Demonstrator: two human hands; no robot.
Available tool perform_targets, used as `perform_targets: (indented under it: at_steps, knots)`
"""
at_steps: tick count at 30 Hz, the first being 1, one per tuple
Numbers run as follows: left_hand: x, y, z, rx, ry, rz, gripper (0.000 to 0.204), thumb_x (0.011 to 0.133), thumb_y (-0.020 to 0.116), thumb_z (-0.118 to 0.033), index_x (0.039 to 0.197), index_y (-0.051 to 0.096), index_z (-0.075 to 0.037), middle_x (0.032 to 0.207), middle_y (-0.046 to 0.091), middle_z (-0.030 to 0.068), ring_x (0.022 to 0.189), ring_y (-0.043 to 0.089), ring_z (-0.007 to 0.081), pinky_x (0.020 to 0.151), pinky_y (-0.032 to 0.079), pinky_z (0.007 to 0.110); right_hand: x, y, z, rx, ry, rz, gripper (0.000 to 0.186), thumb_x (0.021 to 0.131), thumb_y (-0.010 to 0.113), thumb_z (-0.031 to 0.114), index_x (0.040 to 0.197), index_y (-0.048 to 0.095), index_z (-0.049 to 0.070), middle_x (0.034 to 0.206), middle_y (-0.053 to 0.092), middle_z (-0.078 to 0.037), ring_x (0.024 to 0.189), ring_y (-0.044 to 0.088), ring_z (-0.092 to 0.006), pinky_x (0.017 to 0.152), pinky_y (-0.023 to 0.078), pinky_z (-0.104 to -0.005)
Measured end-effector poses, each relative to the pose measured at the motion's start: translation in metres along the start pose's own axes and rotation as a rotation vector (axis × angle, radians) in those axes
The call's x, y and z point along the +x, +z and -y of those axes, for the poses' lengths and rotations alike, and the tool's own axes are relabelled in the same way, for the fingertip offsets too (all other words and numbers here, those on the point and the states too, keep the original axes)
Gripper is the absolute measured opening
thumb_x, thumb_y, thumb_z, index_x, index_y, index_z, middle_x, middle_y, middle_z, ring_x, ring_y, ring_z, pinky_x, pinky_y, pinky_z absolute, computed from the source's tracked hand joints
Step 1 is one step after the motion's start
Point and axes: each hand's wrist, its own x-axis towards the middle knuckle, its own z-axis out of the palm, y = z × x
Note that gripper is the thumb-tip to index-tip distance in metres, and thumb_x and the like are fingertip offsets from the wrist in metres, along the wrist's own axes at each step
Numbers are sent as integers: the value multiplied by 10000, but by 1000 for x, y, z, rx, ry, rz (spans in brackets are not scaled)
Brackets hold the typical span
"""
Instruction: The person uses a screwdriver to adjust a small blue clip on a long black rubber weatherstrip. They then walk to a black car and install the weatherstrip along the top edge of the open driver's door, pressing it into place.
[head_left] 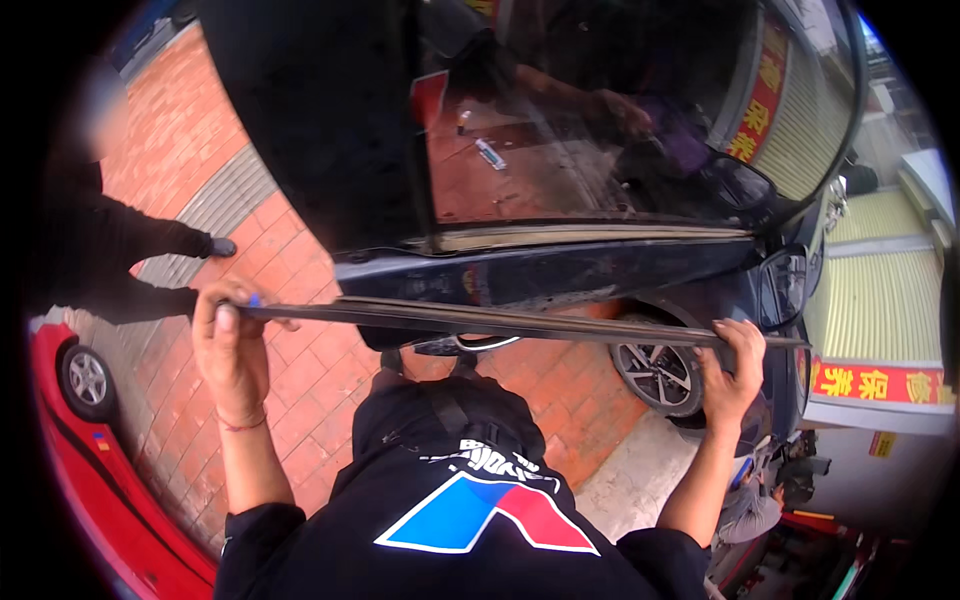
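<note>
A long, thin dark trim strip (500, 322) runs level across the view, held at both ends. My left hand (230, 345) grips its left end, thumb on top. My right hand (732, 365) is closed around it near the right end. Just beyond the strip is a dark car door (560, 265) with its window glass (560, 140) above; the top edge of the door panel shows a pale bare channel. My black shirt with a blue and red mark (480, 510) fills the lower middle.
Red brick paving (320, 380) lies below. A red car (90, 470) stands at lower left. A person in black (110, 250) stands at left. The dark car's front wheel (655, 375) and side mirror (783, 285) are on the right, shuttered shopfronts beyond.
</note>
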Motion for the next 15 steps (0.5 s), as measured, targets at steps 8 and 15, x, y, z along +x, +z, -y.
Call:
perform_targets:
  at_steps: [8,15]
  knots:
    - [-17,-72,-52,-151,96,-738,245,1066,469,-230,1200,506,-28,969,563,76,827,565,154,817,515,356,64,64,48,302,-434,-156,439,630,839,246,1009,679,93,877,656,-5,726,601,-184,703,444,-334]
    - [-51,-45,-72,203,146,-424,393,1087,414,-300,1278,539,20,940,580,68,850,515,152,815,423,280,92,86,-29,383,-360,-136,408,657,858,280,987,689,109,933,674,-16,885,630,-227,917,458,-408]
